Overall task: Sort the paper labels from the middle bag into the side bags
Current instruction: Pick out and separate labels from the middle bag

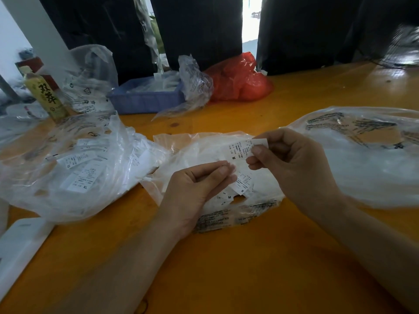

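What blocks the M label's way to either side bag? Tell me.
Nothing visible does. The right hand pinches the M label above the middle bag, the left hand pinches labels beneath. The left bag and right bag lie alongside.

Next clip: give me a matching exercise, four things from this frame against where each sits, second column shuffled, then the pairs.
Things:
1. M label
2. XL label
3. red bag
4. blue tray

Places:
A. far side of the table, right of the tray
B. inside the left clear bag
C. pinched by the right hand over the middle bag
D. far side, between two crumpled clear bags

Pairs: 1-C, 2-B, 3-A, 4-D
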